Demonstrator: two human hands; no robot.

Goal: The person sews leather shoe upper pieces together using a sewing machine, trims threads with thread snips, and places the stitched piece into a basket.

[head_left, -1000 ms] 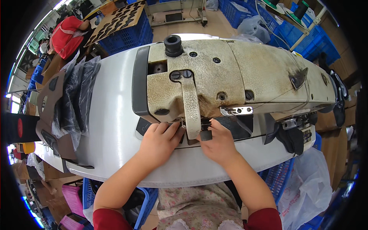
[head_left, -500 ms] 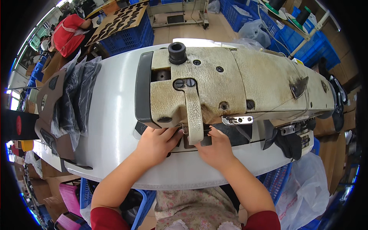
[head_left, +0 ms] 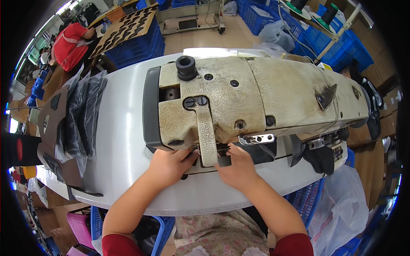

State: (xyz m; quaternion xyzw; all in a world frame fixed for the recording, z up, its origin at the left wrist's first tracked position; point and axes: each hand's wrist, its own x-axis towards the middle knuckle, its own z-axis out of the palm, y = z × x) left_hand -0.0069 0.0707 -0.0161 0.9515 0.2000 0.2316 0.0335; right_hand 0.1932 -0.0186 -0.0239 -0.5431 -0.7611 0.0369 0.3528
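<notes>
Under the head of a worn cream-coloured sewing machine, both of my hands work close together at the stitching area. On the left of the machine's hanging lever, my left hand is curled, its fingertips partly beneath the head. My right hand sits just right of that lever, fingers bent inward. What they hold between them is mostly hidden by the machine; only dark edges show. A flat dark surface lies beyond my right hand; I cannot tell whether it is workpiece or machine bed.
Brown shaped panels and dark pieces in clear plastic lie at the left of the white table. Thread cones stand back right. Blue crates surround the table. A person in red works far left.
The view has shifted, so the machine appears slightly farther left and lower. My hands stay at the stitching area, and less of the brown patch between them shows.
</notes>
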